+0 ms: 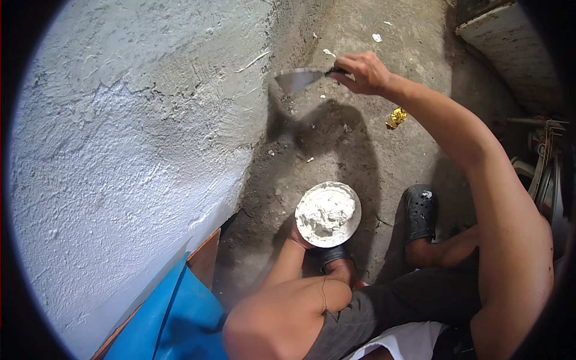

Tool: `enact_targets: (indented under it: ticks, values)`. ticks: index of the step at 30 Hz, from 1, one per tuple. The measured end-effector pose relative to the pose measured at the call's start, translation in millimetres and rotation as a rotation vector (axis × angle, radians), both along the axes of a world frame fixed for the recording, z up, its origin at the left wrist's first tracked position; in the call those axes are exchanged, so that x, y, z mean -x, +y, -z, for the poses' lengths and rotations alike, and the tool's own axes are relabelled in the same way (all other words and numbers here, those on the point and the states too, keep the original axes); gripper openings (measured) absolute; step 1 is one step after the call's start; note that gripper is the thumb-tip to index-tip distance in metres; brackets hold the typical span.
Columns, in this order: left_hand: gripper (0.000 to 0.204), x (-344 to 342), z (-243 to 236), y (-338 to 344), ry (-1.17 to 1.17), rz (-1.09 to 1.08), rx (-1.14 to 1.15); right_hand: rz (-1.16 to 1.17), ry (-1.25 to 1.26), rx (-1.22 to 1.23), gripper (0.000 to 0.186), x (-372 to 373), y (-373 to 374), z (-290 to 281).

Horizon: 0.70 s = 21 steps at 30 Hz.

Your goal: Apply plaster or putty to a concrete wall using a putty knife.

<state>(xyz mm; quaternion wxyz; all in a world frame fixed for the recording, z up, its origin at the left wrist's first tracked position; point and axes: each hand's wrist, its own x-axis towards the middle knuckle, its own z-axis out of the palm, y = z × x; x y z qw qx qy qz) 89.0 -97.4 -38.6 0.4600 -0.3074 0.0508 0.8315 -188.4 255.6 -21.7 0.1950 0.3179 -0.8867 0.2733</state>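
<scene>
A round container (359, 223) full of white paste (329, 207) sits above the floor (375, 162), out from the floor's wall-side edge. The left hand (302, 236) supports it from the lower left; most of the fingers are hidden beneath, so their closing cannot be told. Farther off, the right hand (363, 73) is clenched around the handle of a putty knife (298, 80), its broad blade pointing at the wall (126, 174); whether it touches is unclear. The wall is whitish below, greyer above. A crumpled gold wrapper (396, 117) lies beyond the container, nearer the floor's right side. Close by is a black clog (420, 213); a blue sheet (186, 315) lies at the wall's near end.
</scene>
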Motion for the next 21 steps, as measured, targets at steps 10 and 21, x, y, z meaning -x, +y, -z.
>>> enact_targets:
  ticks: [10, 21]
  values:
    - [0.06, -5.8, 9.0, -11.6, 0.052, -0.065, -0.02, -0.129, 0.024, 0.081, 0.028, -34.5, -103.7, -37.4]
    - [0.061, 1.3, 5.5, 3.8, -0.016, -0.018, -0.014, 0.136, 0.064, 0.022, 0.025, -7.1, -8.7, -10.1]
